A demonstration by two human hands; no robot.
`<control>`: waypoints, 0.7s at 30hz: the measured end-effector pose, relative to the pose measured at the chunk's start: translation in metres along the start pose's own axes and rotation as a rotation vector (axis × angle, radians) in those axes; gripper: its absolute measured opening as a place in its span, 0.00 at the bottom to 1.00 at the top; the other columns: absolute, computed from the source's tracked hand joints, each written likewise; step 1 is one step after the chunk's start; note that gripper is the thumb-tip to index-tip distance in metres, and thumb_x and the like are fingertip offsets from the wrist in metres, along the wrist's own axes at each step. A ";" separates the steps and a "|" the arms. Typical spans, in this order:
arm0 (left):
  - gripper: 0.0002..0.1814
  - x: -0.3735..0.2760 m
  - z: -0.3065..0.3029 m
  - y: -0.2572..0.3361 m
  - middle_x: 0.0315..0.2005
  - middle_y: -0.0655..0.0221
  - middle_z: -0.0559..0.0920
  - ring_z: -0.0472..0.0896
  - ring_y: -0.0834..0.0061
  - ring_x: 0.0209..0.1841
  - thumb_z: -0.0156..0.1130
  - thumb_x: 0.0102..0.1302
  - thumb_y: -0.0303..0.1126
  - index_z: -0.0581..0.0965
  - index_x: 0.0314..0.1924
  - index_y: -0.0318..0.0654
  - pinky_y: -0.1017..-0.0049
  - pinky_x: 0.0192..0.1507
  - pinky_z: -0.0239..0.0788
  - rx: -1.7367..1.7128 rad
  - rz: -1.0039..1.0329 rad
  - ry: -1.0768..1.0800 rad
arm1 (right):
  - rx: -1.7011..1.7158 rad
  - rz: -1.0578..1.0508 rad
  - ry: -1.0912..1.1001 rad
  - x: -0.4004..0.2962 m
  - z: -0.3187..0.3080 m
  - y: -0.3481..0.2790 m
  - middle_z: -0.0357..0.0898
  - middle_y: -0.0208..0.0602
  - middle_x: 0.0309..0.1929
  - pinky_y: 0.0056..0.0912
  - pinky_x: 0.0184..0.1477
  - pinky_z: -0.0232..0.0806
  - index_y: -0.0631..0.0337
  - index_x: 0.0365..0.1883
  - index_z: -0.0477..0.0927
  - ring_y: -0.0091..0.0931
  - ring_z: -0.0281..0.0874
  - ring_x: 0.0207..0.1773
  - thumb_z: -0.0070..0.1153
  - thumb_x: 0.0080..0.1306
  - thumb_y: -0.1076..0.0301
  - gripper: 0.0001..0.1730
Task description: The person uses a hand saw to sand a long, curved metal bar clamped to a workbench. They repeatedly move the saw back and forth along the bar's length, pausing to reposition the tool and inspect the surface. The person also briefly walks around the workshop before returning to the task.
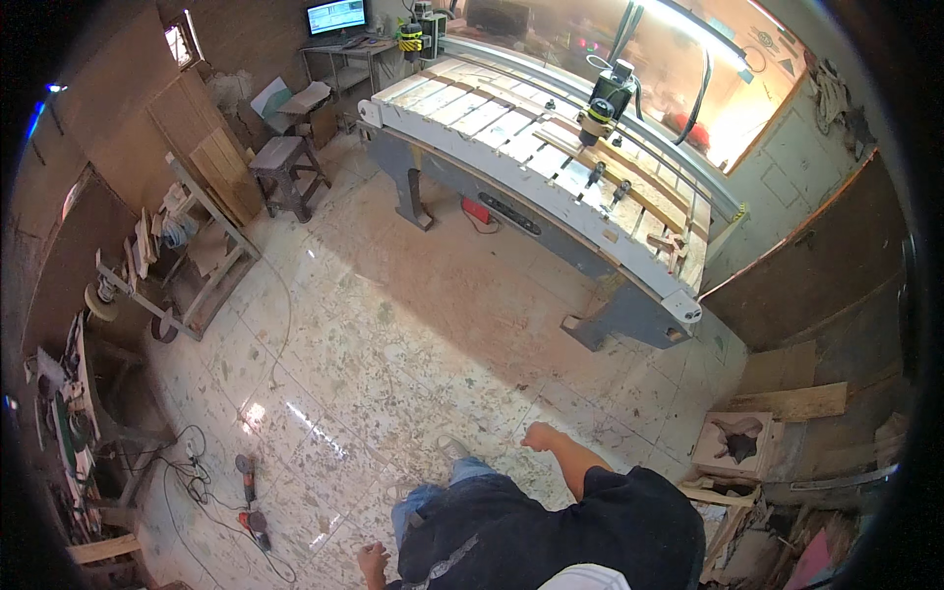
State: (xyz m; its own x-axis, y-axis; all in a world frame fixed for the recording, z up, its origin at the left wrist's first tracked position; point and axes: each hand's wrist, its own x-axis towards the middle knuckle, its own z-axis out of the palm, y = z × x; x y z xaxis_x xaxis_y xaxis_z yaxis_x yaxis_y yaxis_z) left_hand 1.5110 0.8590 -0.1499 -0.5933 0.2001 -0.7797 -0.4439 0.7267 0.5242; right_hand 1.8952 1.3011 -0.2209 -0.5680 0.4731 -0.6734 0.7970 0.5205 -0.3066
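My right hand [542, 436] is held out over the speckled tile floor, its fingers curled in, with no object seen in it. Low in the view, my left hand [374, 558] hangs beside my leg; its fingers are bent and too small to tell whether they are closed. Neither hand touches anything visible. Ahead stands a CNC router table [472, 151] with a slatted bed and a spindle [596, 122] on its gantry. Clamps [621, 192] and wooden strips [656, 210] lie on the bed. A red box [476, 210] is on the floor beneath.
Two corded power tools [247, 479] with tangled cables [198, 472] lie on the floor at left. Beyond are a wooden rack [214, 284], a stool [280, 166] and a computer monitor [336, 16]. At right are a board with a cut-out [730, 442] and wood scraps [789, 402].
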 end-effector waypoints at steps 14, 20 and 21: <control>0.15 0.022 -0.112 -0.122 0.27 0.60 0.82 0.80 0.72 0.20 0.64 0.63 0.34 0.74 0.41 0.28 0.76 0.16 0.66 -0.273 0.053 0.160 | 0.047 0.021 0.038 -0.011 -0.002 -0.134 0.80 0.42 0.17 0.43 0.34 0.71 0.63 0.21 0.84 0.36 0.80 0.26 0.54 0.61 0.47 0.26; 0.14 -0.010 -0.178 -0.237 0.25 0.60 0.81 0.79 0.73 0.19 0.64 0.63 0.34 0.75 0.39 0.29 0.76 0.17 0.67 -0.408 -0.147 0.205 | 0.069 -0.136 0.096 -0.014 0.039 -0.261 0.79 0.41 0.18 0.38 0.32 0.71 0.64 0.23 0.83 0.32 0.79 0.24 0.57 0.61 0.48 0.24; 0.13 -0.013 -0.187 -0.275 0.25 0.60 0.81 0.78 0.72 0.19 0.65 0.62 0.34 0.75 0.39 0.30 0.75 0.17 0.67 -0.476 -0.209 0.170 | 0.063 -0.163 0.052 -0.013 0.044 -0.289 0.80 0.41 0.18 0.38 0.32 0.71 0.64 0.24 0.83 0.31 0.79 0.24 0.58 0.62 0.49 0.24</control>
State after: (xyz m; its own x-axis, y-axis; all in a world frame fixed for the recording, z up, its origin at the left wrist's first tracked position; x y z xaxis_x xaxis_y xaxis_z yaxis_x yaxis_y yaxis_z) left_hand 1.5151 0.5337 -0.2196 -0.5427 -0.0541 -0.8382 -0.7953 0.3539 0.4922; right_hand 1.6816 1.1137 -0.1531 -0.6994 0.4230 -0.5761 0.7036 0.5488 -0.4514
